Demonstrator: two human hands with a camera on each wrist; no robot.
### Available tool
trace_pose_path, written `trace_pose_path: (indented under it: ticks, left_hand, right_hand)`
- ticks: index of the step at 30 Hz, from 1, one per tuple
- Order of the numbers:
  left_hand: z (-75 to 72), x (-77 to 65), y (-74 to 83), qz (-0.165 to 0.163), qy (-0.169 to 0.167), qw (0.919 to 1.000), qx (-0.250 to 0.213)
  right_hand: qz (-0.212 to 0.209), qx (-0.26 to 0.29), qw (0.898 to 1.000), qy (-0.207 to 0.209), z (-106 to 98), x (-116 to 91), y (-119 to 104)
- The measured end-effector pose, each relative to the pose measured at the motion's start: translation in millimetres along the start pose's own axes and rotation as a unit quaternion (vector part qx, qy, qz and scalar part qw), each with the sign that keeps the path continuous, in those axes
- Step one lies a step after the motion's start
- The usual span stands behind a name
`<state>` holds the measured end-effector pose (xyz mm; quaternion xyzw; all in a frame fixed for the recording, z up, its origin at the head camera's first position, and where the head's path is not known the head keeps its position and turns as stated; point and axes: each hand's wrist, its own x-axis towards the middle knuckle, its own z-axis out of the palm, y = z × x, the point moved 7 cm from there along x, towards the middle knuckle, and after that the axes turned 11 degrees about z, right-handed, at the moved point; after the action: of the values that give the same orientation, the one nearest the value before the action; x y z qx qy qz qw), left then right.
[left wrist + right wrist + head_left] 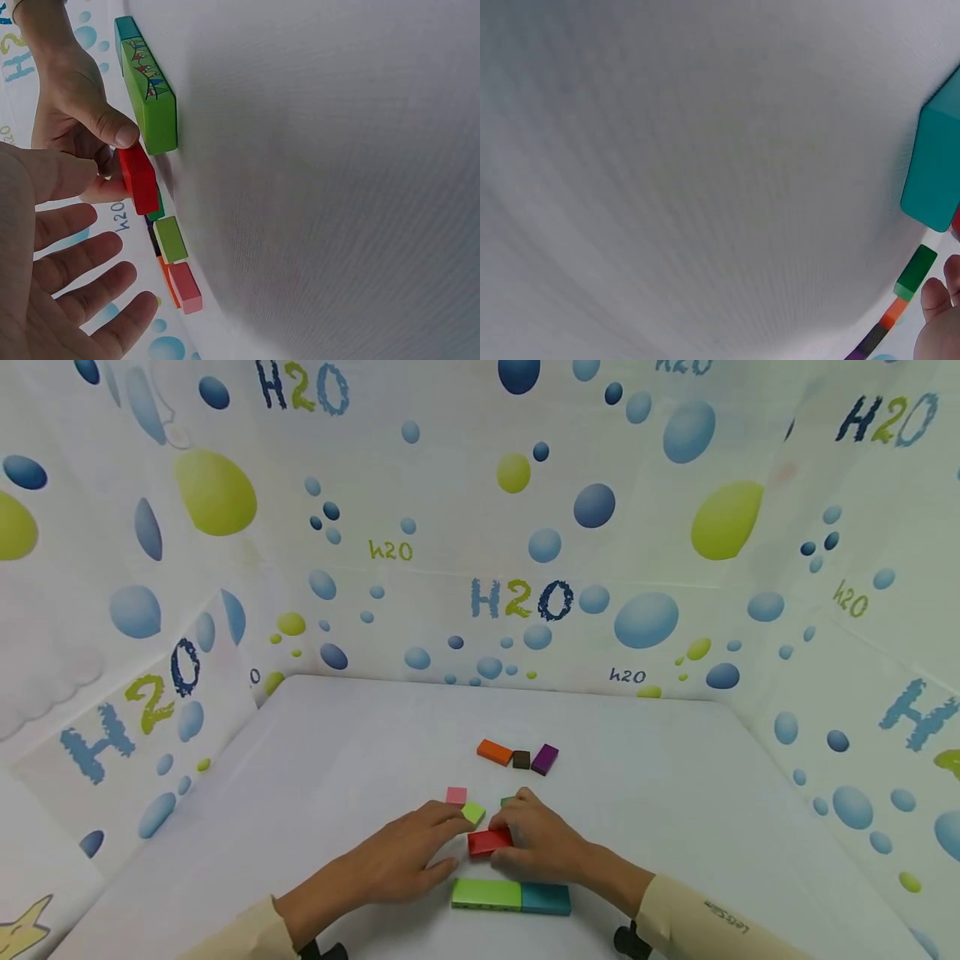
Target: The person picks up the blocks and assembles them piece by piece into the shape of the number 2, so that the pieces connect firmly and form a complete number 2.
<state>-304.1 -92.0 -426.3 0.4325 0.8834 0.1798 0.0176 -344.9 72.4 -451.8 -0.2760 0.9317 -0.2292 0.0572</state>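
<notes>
A red block [486, 843] is pinched between the thumb and fingers of my right hand [546, 845]; in the left wrist view the thumb lies at one end of the red block [139, 180]. My left hand [408, 853] is just left of that block, its fingers spread and holding nothing. Nearer to me, a long light-green block [486, 895] with printed flags lies end to end with a teal block [546, 899]. Beyond the hands are a small light-green block [473, 813], a pink block [456, 796] and a green block [915, 271], mostly hidden by the right hand in the head view.
Farther back on the white table [360, 727] lie an orange block [495, 752], a dark brown block [521, 760] and a purple block [545, 759] in a loose row. Printed white sheets [450, 485] stand along the back and sides.
</notes>
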Motion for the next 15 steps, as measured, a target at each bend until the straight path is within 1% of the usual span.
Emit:
trace_pose_path:
  ticks: [7, 12, 15]
  left_hand:
    - [2.7, -6.4, 2.6, 0.006, -0.014, 0.9999, 0.004]
    - [7.7, -11.0, 3.5, 0.009, -0.027, 0.9996, 0.005]
    - [8.7, -13.4, 5.1, 0.018, -0.025, 0.9995, 0.008]
  right_hand:
    - [0.002, 0.007, 0.999, -0.032, 5, -3, -1]
    - [-0.011, -0.01, 0.999, -0.037, 9, -3, -4]
    - [-0.019, -0.013, 0.999, -0.037, 9, -4, -6]
